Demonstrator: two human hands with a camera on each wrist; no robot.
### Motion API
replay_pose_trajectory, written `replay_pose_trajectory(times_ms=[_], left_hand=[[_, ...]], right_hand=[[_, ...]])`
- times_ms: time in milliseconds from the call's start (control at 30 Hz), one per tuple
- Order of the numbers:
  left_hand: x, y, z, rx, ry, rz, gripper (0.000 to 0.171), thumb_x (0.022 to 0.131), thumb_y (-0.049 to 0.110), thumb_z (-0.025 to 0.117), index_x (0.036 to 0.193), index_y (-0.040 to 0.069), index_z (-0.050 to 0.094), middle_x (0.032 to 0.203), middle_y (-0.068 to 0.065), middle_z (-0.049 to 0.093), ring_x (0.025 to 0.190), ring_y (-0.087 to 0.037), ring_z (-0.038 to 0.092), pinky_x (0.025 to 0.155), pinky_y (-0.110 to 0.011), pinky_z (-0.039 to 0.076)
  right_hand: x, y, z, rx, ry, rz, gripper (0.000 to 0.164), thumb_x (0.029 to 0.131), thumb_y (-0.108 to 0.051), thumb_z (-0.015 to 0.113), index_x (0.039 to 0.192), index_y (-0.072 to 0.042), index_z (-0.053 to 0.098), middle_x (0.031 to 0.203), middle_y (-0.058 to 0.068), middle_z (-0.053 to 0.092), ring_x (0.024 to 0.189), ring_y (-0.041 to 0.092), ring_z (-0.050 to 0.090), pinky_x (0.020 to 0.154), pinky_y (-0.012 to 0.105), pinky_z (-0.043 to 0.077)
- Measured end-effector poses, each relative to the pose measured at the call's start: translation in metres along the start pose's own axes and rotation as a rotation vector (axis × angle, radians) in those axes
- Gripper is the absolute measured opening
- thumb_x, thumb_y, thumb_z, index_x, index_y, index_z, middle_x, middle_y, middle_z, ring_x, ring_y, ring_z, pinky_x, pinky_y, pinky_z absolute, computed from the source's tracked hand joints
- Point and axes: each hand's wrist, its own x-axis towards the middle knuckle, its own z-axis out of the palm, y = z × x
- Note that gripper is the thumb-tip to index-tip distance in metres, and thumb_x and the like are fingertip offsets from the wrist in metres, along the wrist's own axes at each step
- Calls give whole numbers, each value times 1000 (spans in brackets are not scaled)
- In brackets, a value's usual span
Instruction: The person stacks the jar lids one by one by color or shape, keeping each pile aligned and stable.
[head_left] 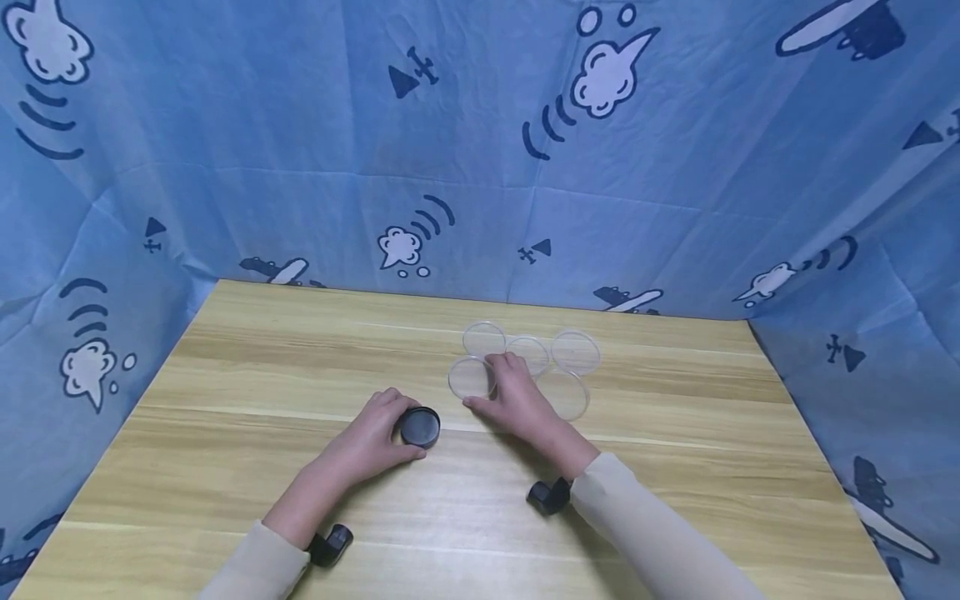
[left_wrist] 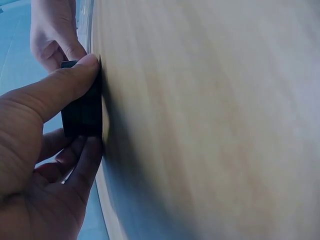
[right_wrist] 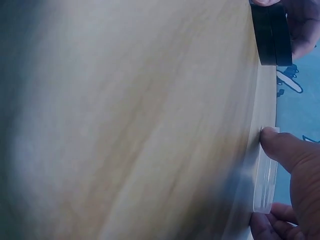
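My left hand [head_left: 371, 440] grips a black round shallow container [head_left: 420, 427] by its sides, thumb at the near side and fingers at the far side. In the left wrist view the black container [left_wrist: 82, 115] stands on or just at the table surface. My right hand [head_left: 522, 406] holds a clear round petri dish [head_left: 467, 379] between thumb and fingers. From the right wrist view, the clear dish [right_wrist: 265, 185] lies flat at the tabletop, thumb on one edge and fingertips at the other.
Several more clear round dishes lie close together by the right hand, among them a back dish [head_left: 484, 338] and a right dish [head_left: 576, 352]. The wooden table [head_left: 300, 350] is bordered by a blue patterned curtain [head_left: 465, 142].
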Motion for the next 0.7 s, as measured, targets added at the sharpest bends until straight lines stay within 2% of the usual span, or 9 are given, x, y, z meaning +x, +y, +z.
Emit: replay_pose_trajectory(times_ms=[433, 700], left_hand=[[1, -1, 0, 0, 1, -3, 51, 77, 19, 93, 119, 3, 71, 110, -4, 66, 108, -22, 57, 97, -43, 51], [1, 0, 0, 8, -2, -25, 52, 77, 19, 94, 120, 2, 71, 111, -6, 66, 108, -23, 58, 97, -44, 52]], right_hand=[[3, 1, -2, -6, -5, 1, 75, 83, -35, 88, 138, 6, 56, 128, 22, 61, 122, 36, 56, 105, 48, 51], [-2, 0, -10, 5, -26, 11, 80, 84, -35, 88, 143, 6, 53, 134, 23, 59, 123, 34, 57, 108, 48, 51]])
